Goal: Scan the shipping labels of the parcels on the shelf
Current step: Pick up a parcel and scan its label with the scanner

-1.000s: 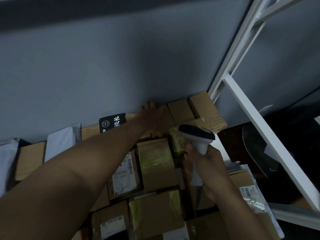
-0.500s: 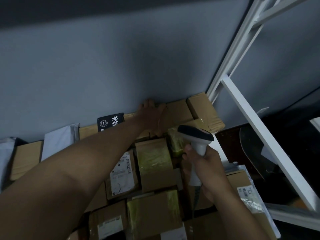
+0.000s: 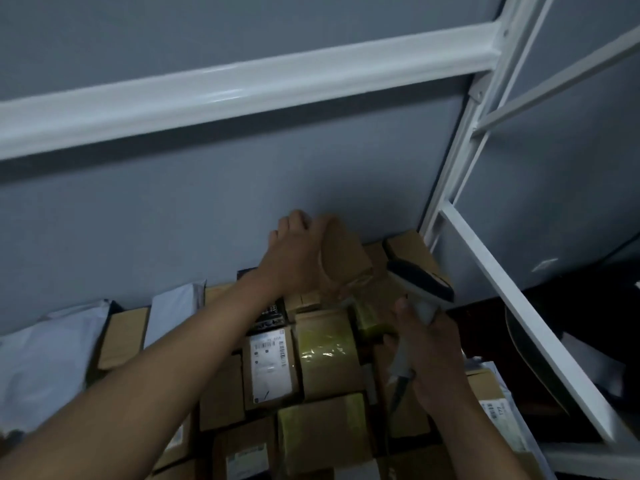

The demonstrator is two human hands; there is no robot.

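My left hand (image 3: 294,254) grips a small brown cardboard parcel (image 3: 343,254) by its far edge and holds it tilted up off the back row, near the grey wall. My right hand (image 3: 433,355) grips the handle of a white and black barcode scanner (image 3: 420,282), whose head sits just right of the lifted parcel. Below lie many taped cardboard parcels; one box (image 3: 270,365) shows a white shipping label facing up. No label shows on the lifted parcel's visible side.
White mailer bags (image 3: 52,355) lie at the left. A white shelf beam (image 3: 242,88) crosses overhead and a white upright with a slanted brace (image 3: 519,313) stands at the right. Another labelled parcel (image 3: 495,407) sits at the right edge of the pile.
My left hand has lifted the small brown parcel from the back row and tilted it up. The scanner has risen toward it. The view has tilted up, showing the shelf beam.
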